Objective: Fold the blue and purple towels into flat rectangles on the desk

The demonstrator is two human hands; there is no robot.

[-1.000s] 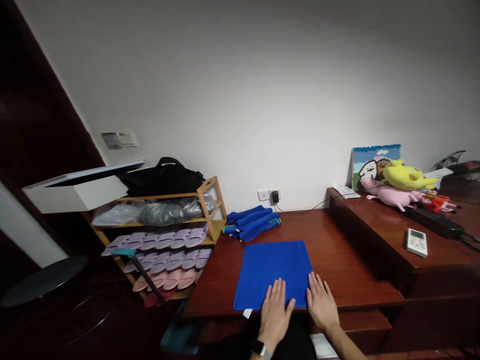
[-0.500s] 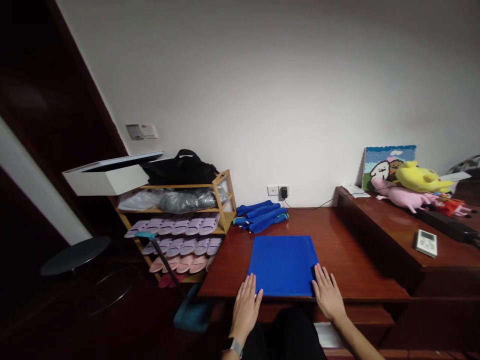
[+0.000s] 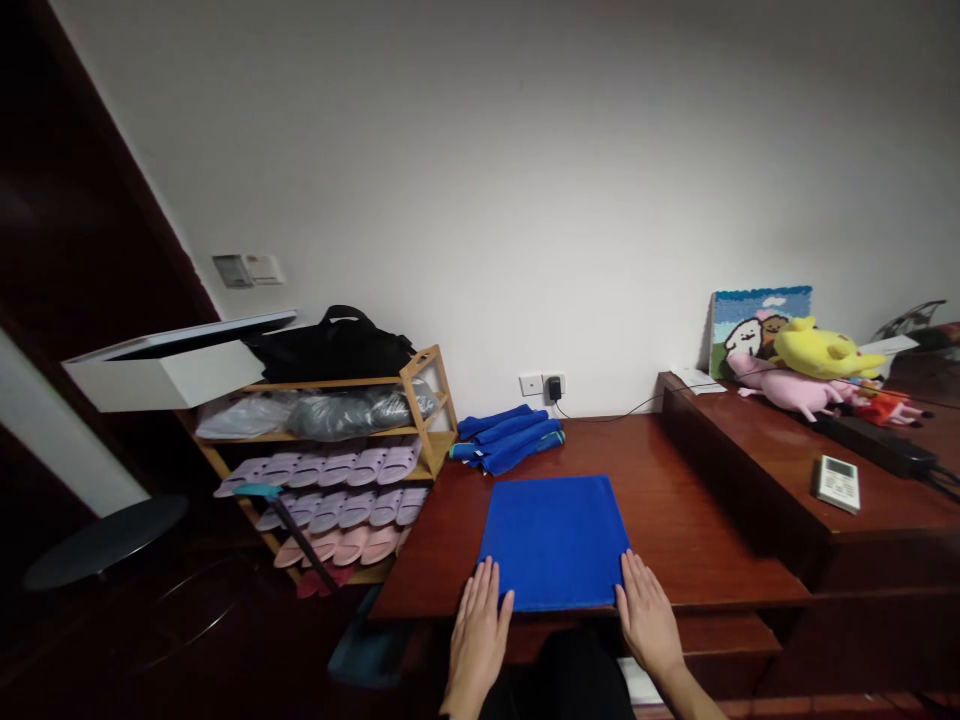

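A blue cloth (image 3: 556,540) lies flat as a near-square on the brown wooden table (image 3: 697,545), its near side along the table's front edge. My left hand (image 3: 480,625) rests with fingers outstretched at the cloth's near left corner. At the near right corner lies my right hand (image 3: 646,610), palm down, its fingers straight and touching the cloth's side. Neither hand grips anything. Behind the flat cloth, near the wall, is a loose pile of several rolled or folded blue cloths (image 3: 506,438).
A wooden shoe rack (image 3: 420,400) with slippers and a black bag (image 3: 337,345) stands left. On the raised surface at right are plush toys (image 3: 821,350), a picture (image 3: 757,310) and a white remote (image 3: 838,484). A plugged-in adapter (image 3: 553,389) trails a cord along the wall.
The view has turned slightly, so the scene sits a little further left. Both hands stay open at the cloth's near corners, and the cloth remains flat.
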